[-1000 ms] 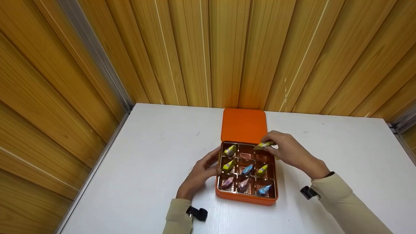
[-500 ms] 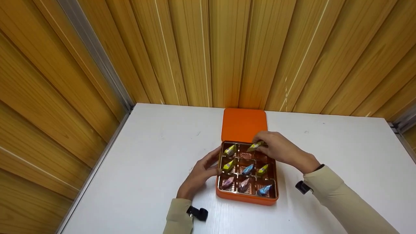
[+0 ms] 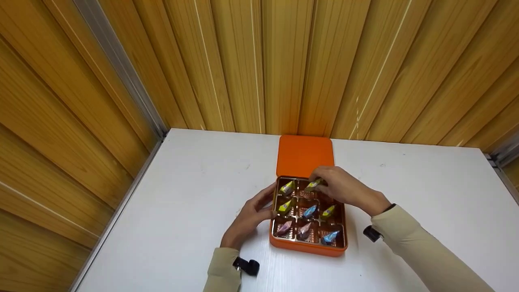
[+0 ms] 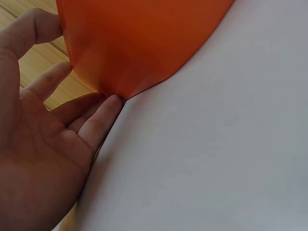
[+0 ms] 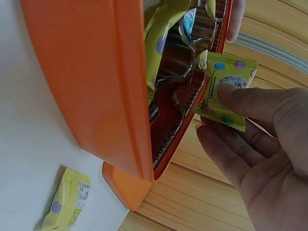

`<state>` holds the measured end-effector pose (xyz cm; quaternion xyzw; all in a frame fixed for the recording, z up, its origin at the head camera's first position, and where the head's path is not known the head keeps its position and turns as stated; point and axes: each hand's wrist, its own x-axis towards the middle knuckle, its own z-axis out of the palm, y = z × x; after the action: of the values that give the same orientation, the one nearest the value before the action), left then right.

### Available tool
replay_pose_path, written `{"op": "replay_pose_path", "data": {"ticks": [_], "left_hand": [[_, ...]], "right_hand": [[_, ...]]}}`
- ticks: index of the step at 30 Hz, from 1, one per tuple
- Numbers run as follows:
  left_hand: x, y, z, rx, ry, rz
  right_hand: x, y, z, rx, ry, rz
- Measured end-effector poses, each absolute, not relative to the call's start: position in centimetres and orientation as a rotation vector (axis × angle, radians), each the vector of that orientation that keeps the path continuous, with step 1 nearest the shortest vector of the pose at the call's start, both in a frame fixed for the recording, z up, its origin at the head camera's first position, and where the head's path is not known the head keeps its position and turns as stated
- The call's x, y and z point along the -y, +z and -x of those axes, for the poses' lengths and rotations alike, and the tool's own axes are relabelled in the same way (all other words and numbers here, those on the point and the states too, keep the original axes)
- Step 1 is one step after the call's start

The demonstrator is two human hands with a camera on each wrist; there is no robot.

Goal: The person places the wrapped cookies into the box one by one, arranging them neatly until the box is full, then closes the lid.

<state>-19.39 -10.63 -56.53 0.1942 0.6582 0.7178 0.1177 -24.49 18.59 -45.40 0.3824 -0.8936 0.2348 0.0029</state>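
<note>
An orange tin box (image 3: 308, 246) stands open, its insert divided into compartments holding several wrapped candies in yellow, blue and pink. Between thumb and fingers, my right hand (image 3: 344, 186) pinches a yellow candy packet (image 5: 228, 67), close over the back middle compartment in the head view. My left hand (image 3: 251, 215) rests along the box's left side, thumb at the rim; in the left wrist view its fingers (image 4: 103, 120) touch the orange wall (image 4: 139, 43). A yellow candy (image 3: 288, 187) lies in the back left compartment, and a blue candy (image 3: 310, 211) in the centre one.
Behind the box lies its orange lid (image 3: 305, 156), reaching toward the wood-look wall (image 3: 284, 65). Another yellow packet (image 5: 67, 199) lies on the white table (image 3: 182, 227) beside the box, hidden behind the right hand in the head view.
My right hand has moved left and slightly nearer with the yellow candy packet, from the back right compartment to the back middle one. The left hand and the box have stayed put.
</note>
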Motion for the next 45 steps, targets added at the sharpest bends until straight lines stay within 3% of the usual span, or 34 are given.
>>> {"op": "replay_pose_path", "data": {"ticks": [45], "left_hand": [[10.7,-56.7,19.4,-1.933,2.101,-0.591]], "right_hand": [[-17.7,-46.9,24.9,2.827,0.777,-1.236]]}}
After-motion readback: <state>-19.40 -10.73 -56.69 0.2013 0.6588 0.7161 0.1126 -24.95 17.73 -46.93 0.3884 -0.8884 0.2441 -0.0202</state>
